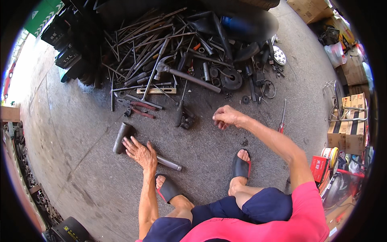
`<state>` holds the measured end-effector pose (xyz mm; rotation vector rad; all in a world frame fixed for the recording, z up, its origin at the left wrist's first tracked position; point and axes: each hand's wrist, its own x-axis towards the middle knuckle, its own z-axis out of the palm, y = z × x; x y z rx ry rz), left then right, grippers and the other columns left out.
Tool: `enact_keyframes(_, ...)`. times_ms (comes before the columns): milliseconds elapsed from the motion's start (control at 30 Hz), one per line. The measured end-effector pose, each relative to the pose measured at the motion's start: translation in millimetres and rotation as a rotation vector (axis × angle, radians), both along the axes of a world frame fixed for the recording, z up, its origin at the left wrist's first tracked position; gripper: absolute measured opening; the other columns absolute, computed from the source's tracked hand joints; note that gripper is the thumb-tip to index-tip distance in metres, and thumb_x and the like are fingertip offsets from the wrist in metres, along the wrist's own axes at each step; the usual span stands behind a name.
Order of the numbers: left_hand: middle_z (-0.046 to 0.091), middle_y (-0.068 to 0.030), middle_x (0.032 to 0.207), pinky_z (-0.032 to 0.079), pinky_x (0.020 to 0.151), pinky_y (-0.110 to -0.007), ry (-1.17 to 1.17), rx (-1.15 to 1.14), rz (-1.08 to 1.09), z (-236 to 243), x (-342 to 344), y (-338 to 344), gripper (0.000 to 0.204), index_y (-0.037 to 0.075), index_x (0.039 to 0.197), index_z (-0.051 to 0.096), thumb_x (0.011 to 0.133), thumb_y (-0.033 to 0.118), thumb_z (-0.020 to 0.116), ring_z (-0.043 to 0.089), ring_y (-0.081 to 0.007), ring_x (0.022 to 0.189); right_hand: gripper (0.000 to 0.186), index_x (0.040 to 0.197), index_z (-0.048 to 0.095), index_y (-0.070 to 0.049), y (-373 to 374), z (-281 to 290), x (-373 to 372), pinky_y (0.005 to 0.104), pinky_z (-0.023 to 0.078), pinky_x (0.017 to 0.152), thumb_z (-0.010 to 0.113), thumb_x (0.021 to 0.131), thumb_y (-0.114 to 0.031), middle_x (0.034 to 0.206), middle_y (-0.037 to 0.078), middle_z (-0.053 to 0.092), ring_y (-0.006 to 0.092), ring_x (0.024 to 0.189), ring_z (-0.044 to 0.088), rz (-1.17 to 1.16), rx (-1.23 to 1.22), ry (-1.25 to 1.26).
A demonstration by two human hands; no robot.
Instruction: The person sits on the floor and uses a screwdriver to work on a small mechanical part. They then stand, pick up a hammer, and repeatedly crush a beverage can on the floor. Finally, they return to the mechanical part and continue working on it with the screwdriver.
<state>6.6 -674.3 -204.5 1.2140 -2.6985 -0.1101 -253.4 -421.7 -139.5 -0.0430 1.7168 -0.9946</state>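
Observation:
A heavy metal hammer (pixel 168 163) lies on the ground in front of my left foot, its thick cylindrical head at the far left end. My left hand (pixel 141 155) is spread over its handle, fingertips close to the head; whether it touches the metal I cannot tell. My right hand (pixel 226 116) hangs above the ground at the centre, its fingers loosely bent and apart, with nothing visible in them. Nearest to it is a small black tool (pixel 184 118) with a dark grip. Farther off, a claw hammer (pixel 195 80) lies against the pile of tools.
A heap of metal rods (pixel 139 48) and tools fills the far side. Red-handled pliers (pixel 139 109) lie at its near edge. A red-handled screwdriver (pixel 282 121) rests to the right. Cardboard boxes (pixel 347 123) line the right side; black batteries (pixel 69 56) stand far left.

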Motion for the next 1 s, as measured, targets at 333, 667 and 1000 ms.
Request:
enact_keyframes(333, 0.021, -0.0233, 0.145, 0.016, 0.11, -0.05, 0.118, 0.062, -0.37, 4, -23, 1, 0.065, 0.0, 0.136, 0.03, 0.08, 0.017, 0.061, 0.017, -0.0391, 0.136, 0.032, 0.099, 0.063, 0.002, -11, 24, 46, 0.0395, 0.048, 0.078, 0.056, 0.081, -0.023, 0.091, 0.019, 0.066, 0.0311, 0.088, 0.063, 0.753, 0.217, 0.398)
enact_keyframes(667, 0.025, -0.02, 0.145, 0.021, 0.107, -0.048, 0.175, 0.156, -0.26, 5, -22, 2, 0.061, 0.001, 0.136, 0.032, 0.084, 0.021, 0.058, 0.02, -0.0367, 0.135, 0.021, 0.075, 0.06, 0.002, -48, 26, 77, 0.0466, 0.048, 0.067, 0.056, 0.072, -0.018, 0.076, 0.022, 0.062, 0.038, 0.077, 0.062, 1.101, 0.13, 0.737)
enact_keyframes(1000, 0.029, -0.019, 0.144, 0.024, 0.105, -0.049, 0.152, 0.176, -0.274, 2, -22, 1, 0.062, 0.002, 0.135, 0.034, 0.082, 0.025, 0.058, 0.024, -0.0358, 0.134, 0.019, 0.079, 0.059, -0.002, -65, 32, 101, 0.0455, 0.049, 0.072, 0.056, 0.07, -0.018, 0.081, 0.017, 0.062, 0.0358, 0.083, 0.061, 1.094, 0.071, 0.784)
